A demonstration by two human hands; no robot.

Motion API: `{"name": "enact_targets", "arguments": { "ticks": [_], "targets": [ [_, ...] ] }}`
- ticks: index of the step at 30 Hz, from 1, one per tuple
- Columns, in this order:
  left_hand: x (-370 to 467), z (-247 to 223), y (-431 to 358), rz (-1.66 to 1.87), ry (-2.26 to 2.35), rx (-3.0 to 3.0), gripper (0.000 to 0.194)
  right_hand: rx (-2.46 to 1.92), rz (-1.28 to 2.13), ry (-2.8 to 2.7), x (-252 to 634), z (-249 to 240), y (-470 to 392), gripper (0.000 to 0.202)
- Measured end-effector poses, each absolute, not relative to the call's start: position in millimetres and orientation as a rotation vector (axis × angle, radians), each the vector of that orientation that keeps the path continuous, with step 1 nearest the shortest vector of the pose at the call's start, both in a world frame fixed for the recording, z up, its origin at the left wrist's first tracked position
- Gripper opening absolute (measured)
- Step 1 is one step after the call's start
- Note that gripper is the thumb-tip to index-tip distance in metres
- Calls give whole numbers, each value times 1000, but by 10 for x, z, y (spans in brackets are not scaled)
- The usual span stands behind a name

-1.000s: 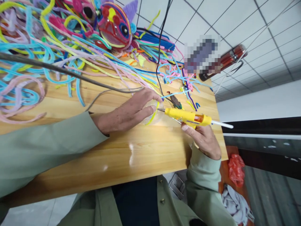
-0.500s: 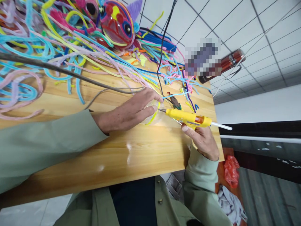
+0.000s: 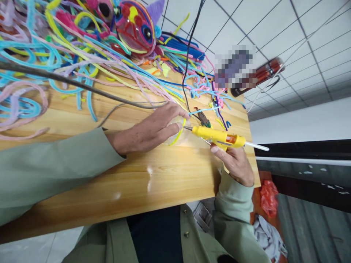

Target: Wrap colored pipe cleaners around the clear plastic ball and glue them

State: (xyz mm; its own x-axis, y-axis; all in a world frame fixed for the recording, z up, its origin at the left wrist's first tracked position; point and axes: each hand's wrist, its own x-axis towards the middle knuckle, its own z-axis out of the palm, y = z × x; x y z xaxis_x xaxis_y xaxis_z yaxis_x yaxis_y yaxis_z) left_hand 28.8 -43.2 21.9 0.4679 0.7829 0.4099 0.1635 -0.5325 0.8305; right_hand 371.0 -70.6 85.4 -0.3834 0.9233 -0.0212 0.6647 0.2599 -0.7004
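My right hand [image 3: 235, 162] is wrapped round the handle of a yellow hot glue gun [image 3: 215, 136], with a white glue stick [image 3: 257, 146] poking out of its back end. The metal nozzle points left and meets a yellow pipe cleaner [image 3: 178, 136] that runs across a clear, rounded plastic piece [image 3: 188, 137]. Over that clear piece lies my left hand [image 3: 155, 129], thumb and fingers closed on it, thumb tip against the yellow strip. Part of the clear piece is hidden under the hand.
Brown-handled pliers [image 3: 203, 117] lie behind the nozzle. A heap of coloured pipe cleaners [image 3: 90, 65] and a fish-like decorated ball [image 3: 136, 27] fill the back left. Dark cables [image 3: 82, 83] cross the wooden table [image 3: 153, 175]. A red thermos [image 3: 257, 77] lies at the back right.
Both hands, the glue gun and the clear piece hold almost the same pose. The whole view has shifted very slightly.
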Motion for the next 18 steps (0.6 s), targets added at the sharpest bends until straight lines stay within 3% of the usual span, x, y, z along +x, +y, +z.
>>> {"name": "enact_targets", "arguments": {
  "ticks": [18],
  "targets": [
    [276,244,-438,1055,789,1950,35,-1454,906,-2130,3695,865,-700,55]
  ]
}}
